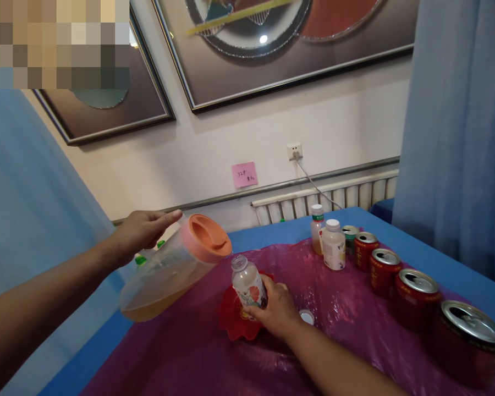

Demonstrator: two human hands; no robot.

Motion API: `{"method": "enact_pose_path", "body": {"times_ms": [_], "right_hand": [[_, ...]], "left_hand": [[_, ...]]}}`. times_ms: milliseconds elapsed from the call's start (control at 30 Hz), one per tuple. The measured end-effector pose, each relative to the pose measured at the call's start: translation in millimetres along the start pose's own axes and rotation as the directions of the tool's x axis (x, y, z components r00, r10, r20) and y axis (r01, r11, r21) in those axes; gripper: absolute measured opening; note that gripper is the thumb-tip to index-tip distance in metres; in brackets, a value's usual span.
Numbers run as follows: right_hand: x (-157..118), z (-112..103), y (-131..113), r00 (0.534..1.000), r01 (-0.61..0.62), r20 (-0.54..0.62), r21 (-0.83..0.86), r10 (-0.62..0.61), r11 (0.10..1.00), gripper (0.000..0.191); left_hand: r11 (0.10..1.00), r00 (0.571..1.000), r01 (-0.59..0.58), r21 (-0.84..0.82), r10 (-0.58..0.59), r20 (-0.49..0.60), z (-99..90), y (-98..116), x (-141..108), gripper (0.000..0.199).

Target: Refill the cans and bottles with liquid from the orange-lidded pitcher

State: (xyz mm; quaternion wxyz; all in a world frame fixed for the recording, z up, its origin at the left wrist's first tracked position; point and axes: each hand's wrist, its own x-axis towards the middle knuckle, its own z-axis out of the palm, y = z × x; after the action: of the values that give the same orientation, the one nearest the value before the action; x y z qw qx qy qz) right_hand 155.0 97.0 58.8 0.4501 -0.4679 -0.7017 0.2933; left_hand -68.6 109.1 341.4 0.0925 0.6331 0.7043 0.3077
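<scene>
My left hand (pixel 148 234) is closed around the handle of a clear plastic pitcher (pixel 160 286) with an orange lid (pixel 208 236). The pitcher is tilted to the right, and pale brown liquid lies along its lower side. Its lid is close to the open mouth of a small clear bottle (pixel 247 278) with a printed label. My right hand (pixel 276 308) grips that bottle, which leans a little to the left over a red scalloped dish (pixel 235 319). Whether liquid is flowing between them I cannot tell. A white cap (pixel 307 317) lies just beyond my right wrist.
Two white-capped bottles (pixel 334 247) and a row of several opened drink cans (pixel 416 297) stand along the right side. A purple plastic sheet (pixel 334 352) covers much of the blue table (pixel 268 236). Behind are a radiator (pixel 355 192), a plugged cord and blue curtains (pixel 449 137).
</scene>
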Motion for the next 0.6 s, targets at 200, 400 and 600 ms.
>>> {"method": "enact_pose_path", "body": {"times_ms": [200, 400, 600], "right_hand": [[1, -2, -1, 1.000, 0.013, 0.000, 0.009, -0.013, 1.000, 0.054], [1, -1, 1, 1.000, 0.007, -0.003, 0.012, -0.007, 1.000, 0.055], [1, -1, 1, 1.000, 0.011, -0.005, 0.014, -0.011, 1.000, 0.055]], "left_hand": [[0.999, 1.000, -0.015, 0.030, 0.014, 0.015, 2.1, 9, -2, 0.059], [0.997, 1.000, -0.017, 0.071, 0.017, 0.013, 2.5, 15, -3, 0.061], [0.997, 0.999, -0.003, 0.072, 0.000, 0.034, 2.5, 17, -3, 0.062]]}}
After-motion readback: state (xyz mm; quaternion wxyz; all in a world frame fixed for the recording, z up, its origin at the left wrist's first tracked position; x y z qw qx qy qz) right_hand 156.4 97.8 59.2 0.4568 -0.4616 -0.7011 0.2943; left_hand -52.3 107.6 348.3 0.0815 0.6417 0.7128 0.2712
